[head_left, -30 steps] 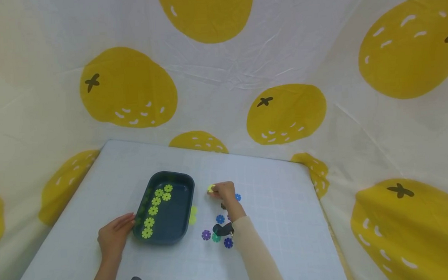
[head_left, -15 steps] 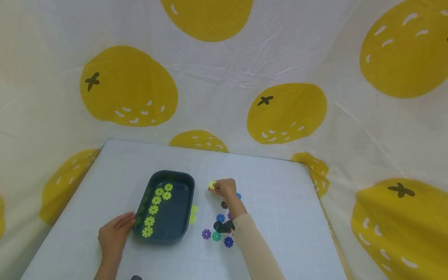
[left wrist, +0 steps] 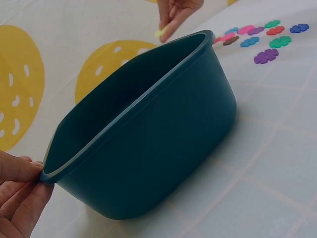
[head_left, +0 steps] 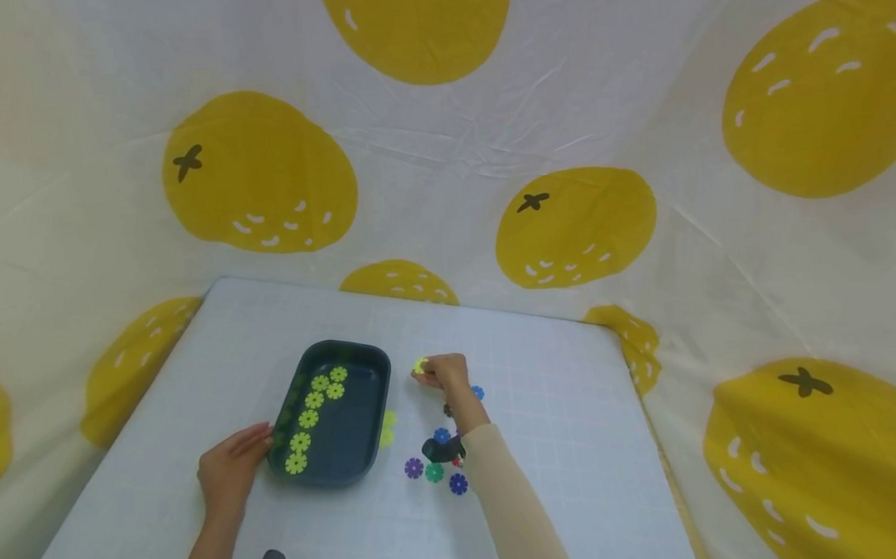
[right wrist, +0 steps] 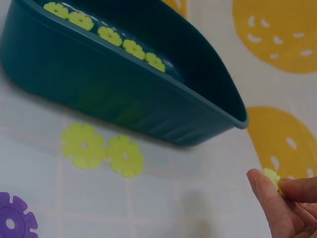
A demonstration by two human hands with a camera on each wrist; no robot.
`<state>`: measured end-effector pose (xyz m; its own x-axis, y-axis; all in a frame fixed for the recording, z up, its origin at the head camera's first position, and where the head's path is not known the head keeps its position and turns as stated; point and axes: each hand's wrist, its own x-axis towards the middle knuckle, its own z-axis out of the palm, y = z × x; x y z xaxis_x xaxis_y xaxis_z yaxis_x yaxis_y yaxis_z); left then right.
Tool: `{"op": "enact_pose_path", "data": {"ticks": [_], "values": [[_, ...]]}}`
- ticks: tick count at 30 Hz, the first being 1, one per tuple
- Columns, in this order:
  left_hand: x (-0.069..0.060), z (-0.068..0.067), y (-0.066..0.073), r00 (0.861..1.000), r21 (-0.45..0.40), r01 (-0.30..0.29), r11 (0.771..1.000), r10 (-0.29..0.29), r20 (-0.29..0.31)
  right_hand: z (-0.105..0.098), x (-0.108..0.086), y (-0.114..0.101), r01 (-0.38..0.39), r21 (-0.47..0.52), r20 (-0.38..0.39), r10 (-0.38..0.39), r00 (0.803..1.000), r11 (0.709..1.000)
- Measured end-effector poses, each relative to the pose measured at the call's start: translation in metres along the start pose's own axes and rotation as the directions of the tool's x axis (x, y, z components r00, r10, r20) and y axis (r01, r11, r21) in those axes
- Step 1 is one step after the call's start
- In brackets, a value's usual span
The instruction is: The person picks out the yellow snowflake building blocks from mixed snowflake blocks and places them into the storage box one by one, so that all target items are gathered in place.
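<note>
A dark teal plastic tub (head_left: 353,429) stands on the table, with several yellow-green snowflake discs (head_left: 308,419) flat along its left side. At its near left, my left hand (head_left: 227,472) pinches the rim between thumb and fingers, as the left wrist view shows. To the right of the tub, my right hand (head_left: 450,373) holds one yellow-green snowflake disc (right wrist: 270,174) between thumb and fingertips, above the table. Two more discs of that colour (right wrist: 83,146) lie on the cloth against the tub's right side, outside it.
Several discs in other colours lie right of the tub, among them a purple one (left wrist: 266,56), a green one (head_left: 435,473) and a dark blue one (head_left: 459,484). My right forearm partly covers this group. A fruit-patterned curtain (head_left: 427,147) hangs behind the white table (head_left: 575,441).
My right hand, with the yellow-green snowflake disc pinched in it, has shifted slightly towards the back of the table. The left hand and the tub have stayed in place.
</note>
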<state>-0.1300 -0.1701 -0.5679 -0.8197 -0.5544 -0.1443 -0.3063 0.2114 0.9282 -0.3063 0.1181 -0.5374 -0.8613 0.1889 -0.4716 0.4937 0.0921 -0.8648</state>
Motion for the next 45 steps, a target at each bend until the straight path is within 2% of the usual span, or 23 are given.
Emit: {"op": "enact_pose_path", "data": {"ticks": [5, 12, 15, 21, 28, 34, 36, 39, 41, 45], "values": [[0.000, 0.000, 0.000, 1.000, -0.005, 0.020, 1.000, -0.020, 0.006, 0.006, -0.002, -0.006, 0.003, 0.000, 0.039, -0.003, 0.999, 1.000], [0.002, -0.002, -0.002, 1.000, -0.009, 0.008, 1.000, -0.008, 0.005, 0.019, -0.007, -0.014, 0.019, 0.011, 0.070, -0.020, 0.997, 1.000], [0.001, -0.002, -0.003, 1.000, -0.011, 0.003, 1.000, -0.003, 0.007, 0.029, -0.010, -0.016, 0.033, 0.016, 0.077, -0.034, 0.996, 0.999], [-0.001, -0.003, -0.001, 1.000, -0.031, -0.006, 1.000, 0.006, 0.010, 0.057, -0.019, -0.019, 0.078, 0.049, 0.144, -0.085, 0.986, 0.996], [-0.002, -0.003, -0.001, 1.000, -0.026, 0.003, 1.000, -0.003, 0.012, 0.094, -0.036, -0.013, 0.117, -0.021, 0.148, -0.113, 0.983, 0.993], [-0.002, -0.002, -0.001, 1.000, -0.033, 0.003, 0.999, -0.002, 0.011, 0.119, -0.046, -0.001, 0.094, -0.063, 0.156, -0.083, 0.984, 0.994], [-0.003, -0.002, 0.000, 1.000, -0.036, 0.001, 0.999, -0.001, 0.012, 0.125, -0.044, 0.005, 0.073, -0.046, 0.171, -0.064, 0.983, 0.996], [-0.004, -0.001, 0.002, 1.000, -0.029, -0.008, 1.000, 0.008, 0.012, 0.132, -0.044, 0.013, 0.073, -0.078, 0.157, -0.060, 0.986, 0.994], [-0.005, -0.001, 0.003, 1.000, -0.023, -0.010, 1.000, 0.011, 0.011, 0.135, -0.044, 0.018, 0.090, -0.111, 0.142, -0.074, 0.987, 0.990], [-0.005, -0.001, 0.003, 1.000, -0.029, -0.006, 1.000, 0.007, 0.019, 0.140, -0.051, 0.026, 0.148, -0.246, 0.084, -0.131, 0.988, 0.958]]}}
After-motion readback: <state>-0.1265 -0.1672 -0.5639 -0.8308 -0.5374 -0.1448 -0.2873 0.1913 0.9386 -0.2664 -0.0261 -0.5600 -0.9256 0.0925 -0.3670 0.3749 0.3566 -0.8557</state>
